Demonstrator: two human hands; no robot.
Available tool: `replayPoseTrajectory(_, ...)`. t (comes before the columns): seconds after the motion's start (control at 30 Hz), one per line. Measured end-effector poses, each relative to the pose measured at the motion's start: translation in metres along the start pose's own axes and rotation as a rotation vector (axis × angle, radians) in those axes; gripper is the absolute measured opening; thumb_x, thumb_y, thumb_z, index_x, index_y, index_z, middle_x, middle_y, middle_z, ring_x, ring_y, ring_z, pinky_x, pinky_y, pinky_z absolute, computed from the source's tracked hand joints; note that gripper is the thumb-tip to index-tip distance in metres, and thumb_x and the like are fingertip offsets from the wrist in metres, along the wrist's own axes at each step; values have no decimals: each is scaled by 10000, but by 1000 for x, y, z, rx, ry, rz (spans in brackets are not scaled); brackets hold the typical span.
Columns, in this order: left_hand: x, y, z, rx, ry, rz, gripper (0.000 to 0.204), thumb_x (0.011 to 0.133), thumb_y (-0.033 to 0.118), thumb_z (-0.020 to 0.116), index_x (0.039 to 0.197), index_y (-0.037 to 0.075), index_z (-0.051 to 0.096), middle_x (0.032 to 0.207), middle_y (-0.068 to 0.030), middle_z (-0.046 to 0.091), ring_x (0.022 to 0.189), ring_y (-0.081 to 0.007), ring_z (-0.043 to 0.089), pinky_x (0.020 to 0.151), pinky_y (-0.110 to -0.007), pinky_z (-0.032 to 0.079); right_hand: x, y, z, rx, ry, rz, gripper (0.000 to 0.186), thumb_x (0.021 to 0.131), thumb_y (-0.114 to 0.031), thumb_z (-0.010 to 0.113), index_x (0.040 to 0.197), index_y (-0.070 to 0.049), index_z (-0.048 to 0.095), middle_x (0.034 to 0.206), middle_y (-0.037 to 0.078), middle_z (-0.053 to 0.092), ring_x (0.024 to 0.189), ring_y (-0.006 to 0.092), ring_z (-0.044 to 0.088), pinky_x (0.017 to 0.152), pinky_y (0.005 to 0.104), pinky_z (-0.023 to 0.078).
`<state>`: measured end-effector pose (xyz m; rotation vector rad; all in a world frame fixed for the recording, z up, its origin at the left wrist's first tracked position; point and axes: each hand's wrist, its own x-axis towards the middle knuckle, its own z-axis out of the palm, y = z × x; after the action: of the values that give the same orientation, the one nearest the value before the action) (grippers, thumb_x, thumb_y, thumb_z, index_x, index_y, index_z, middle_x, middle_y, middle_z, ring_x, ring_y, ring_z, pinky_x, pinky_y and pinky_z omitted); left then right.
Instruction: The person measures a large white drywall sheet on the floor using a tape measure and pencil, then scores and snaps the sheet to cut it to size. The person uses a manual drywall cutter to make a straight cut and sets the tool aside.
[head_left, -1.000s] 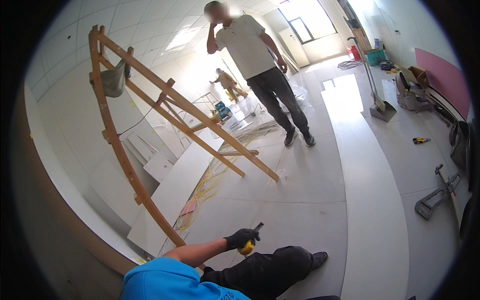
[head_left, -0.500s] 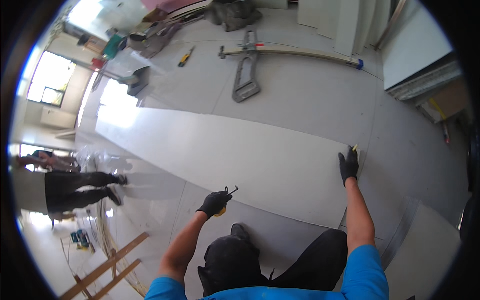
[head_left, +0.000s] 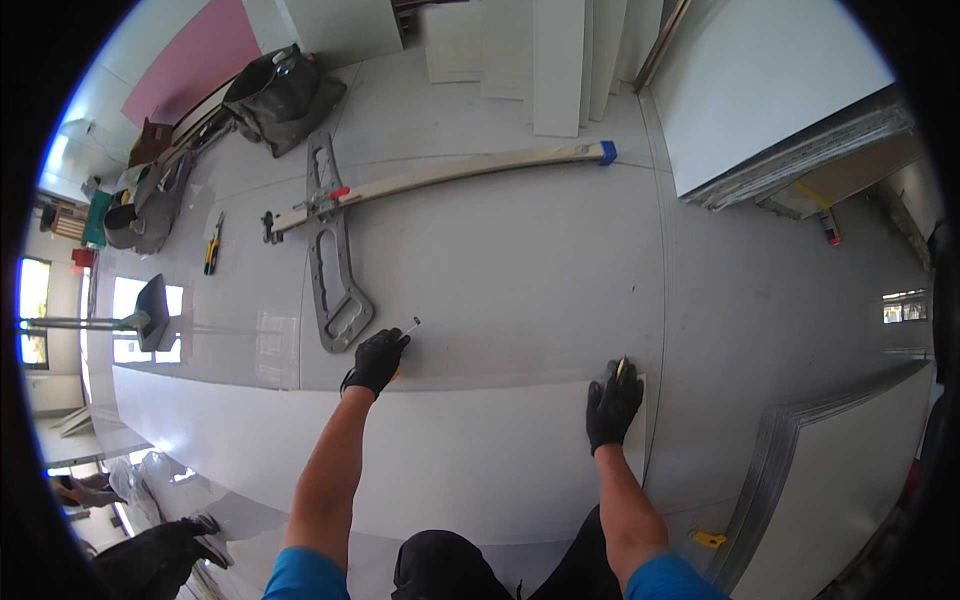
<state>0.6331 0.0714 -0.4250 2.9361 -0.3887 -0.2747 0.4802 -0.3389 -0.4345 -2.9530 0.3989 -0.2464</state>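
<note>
A long white board [head_left: 450,440] lies flat in front of my knees. My left hand [head_left: 376,362], in a black glove, is closed round what looks like a tape measure [head_left: 397,374]; only a bit of its yellow body and a short end poking forward show. This hand is over the board's far edge. Near the board's right end, my gloved right hand [head_left: 613,408] rests on the surface, a thin yellow pencil-like stick [head_left: 622,370] held between its fingers. Beyond the board is a grey metal cutting guide [head_left: 335,270] crossed by a long rail [head_left: 470,172].
A yellow-handled cutter [head_left: 212,248] lies on the floor at the left, near a dark bag [head_left: 280,100]. Stacked boards [head_left: 790,110] lean at the far right, with another stack [head_left: 840,490] at the near right. Another person's dark-trousered legs [head_left: 160,555] show at lower left.
My view has turned and shifted, bringing the cutting guide nearer. My left hand has gone from the board's near edge to its far edge. The right hand stays by the right end.
</note>
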Motion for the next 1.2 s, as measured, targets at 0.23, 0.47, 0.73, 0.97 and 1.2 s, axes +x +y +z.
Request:
replayPoseTrajectory(0.23,168,52,2,-70,94,-249,321,949,372,431,838,96,552,750,-144,652,715,-346,639,635,-463,501,12,-4,-10,16,-208,46,610,827,-289,593,1361,-61,406,1441,185,360,1336,358,326,1090,536,214)
replayPoseTrajectory(0.47,166,58,-4,1,-47,-252,274,942,334,456,820,101,533,690,-128,643,629,-334,637,571,-464,498,102,13,-35,388,-261,99,618,824,-164,663,1357,-6,392,1343,216,466,1264,364,427,1054,463,317)
replayPoseTrajectory(0.73,169,57,-7,28,-95,-215,251,941,307,460,816,102,535,669,-110,634,622,-309,638,556,-438,491,582,-117,-75,857,300,105,886,762,-413,743,1391,27,299,1396,254,376,1278,367,399,1048,390,346)
replayPoseTrajectory(0.97,167,54,-6,-59,-93,-225,234,936,295,469,847,94,549,686,-114,642,643,-312,641,573,-442,485,686,-175,-87,522,401,231,610,692,-367,774,1105,3,519,1120,216,579,1030,364,556,876,440,446)
replayPoseTrajectory(1.2,164,51,-5,-63,-69,-213,236,935,297,470,829,105,556,668,-102,637,616,-292,636,553,-424,483,682,-152,-104,1164,328,114,277,736,-125,779,836,-34,537,767,-22,479,706,91,433,649,253,404)
